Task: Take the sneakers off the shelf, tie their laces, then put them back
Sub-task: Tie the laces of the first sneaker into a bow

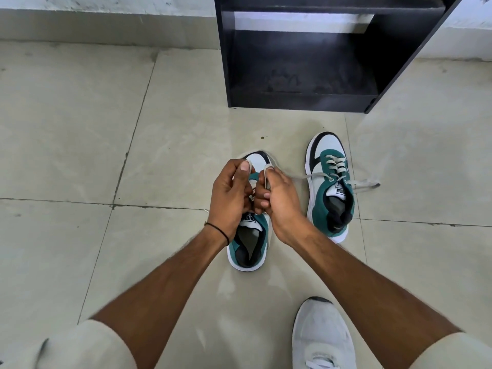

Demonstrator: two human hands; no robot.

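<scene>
At the bottom of the frame are the person's knees in light shorts [87,347] and, at the lower right, a white shoe [323,339] on the person's foot. Two bare arms reach up from there to the middle of the frame.

The left hand [231,195] and the right hand [279,198] are close together, with their knuckles touching. Each hand is closed on a bit of grey lace [267,169]. The left hand pinches a loop between thumb and finger. The right hand has lace wrapped over one fingertip. A thin black band [218,230] goes around the left wrist.

Under the hands is a green, white and black sneaker [250,246]. It sits flat on the tile floor [80,129], with its toe pointing to the top of the frame. The hands hide most of its front.

Just to the right is the other sneaker [330,185] of the pair. It sits flat too, apart from the first one. Its loose laces [364,183] are not tied and lie out to both sides, with one end on the floor.

At the top of the frame, a little right of the middle, is a black shelf [298,99]. It stands on the floor by a white wall [106,6]. Both sneakers are on the floor in front of it.
</scene>
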